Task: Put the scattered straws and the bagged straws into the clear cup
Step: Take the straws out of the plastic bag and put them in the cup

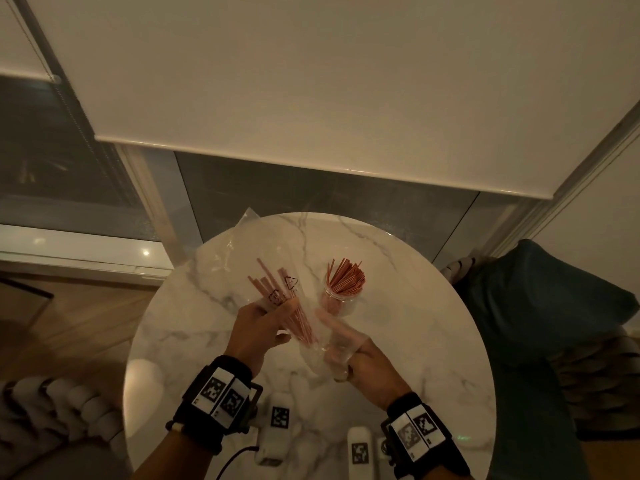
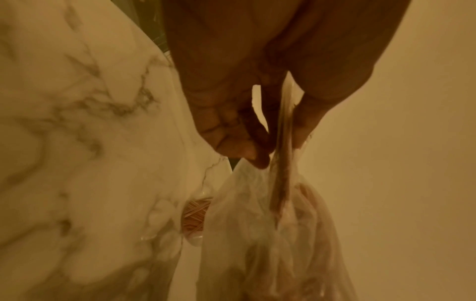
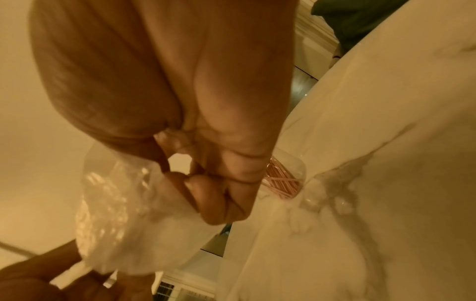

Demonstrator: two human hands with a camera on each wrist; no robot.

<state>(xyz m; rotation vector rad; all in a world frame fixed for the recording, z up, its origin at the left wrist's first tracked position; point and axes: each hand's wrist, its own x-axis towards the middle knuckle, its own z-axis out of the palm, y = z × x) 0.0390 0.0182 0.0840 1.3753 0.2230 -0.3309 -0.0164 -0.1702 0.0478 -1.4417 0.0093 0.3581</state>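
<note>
Straws (image 1: 277, 299) in a clear plastic bag (image 1: 249, 244) were pinched by the left hand (image 1: 258, 332) above the table's middle, beside the clear cup (image 1: 341, 296); the bag's near end was gripped by the right hand (image 1: 360, 363). Pulling the bag straight off seemed best.

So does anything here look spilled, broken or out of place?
Nothing stands out. The clear cup stands upright on the marble table, full of straws. The left hand grips the bagged straws; the right hand holds the plastic bag.
</note>
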